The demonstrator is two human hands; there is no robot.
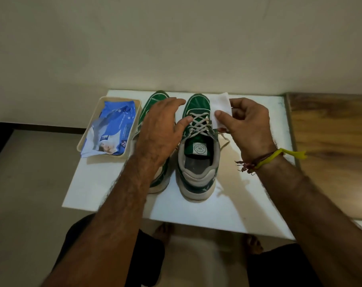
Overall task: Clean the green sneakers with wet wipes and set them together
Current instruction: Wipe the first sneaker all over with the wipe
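Both green sneakers stand heels toward the person on the white table [227,208], the right sneaker [198,158] nearest; the left hand [161,129] spreads open above the left sneaker [153,100], likely to steady it. At one o'clock the right hand [248,125] pinches a wet wipe [221,108]. At ten o'clock the wipes pack [111,129] fills a tray [81,141], nothing blocking

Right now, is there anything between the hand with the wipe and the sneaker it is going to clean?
Nothing visible. The right hand pinches the wet wipe just beside the right sneaker, near its toe. The left hand hovers over the laces, not in the wipe's path.
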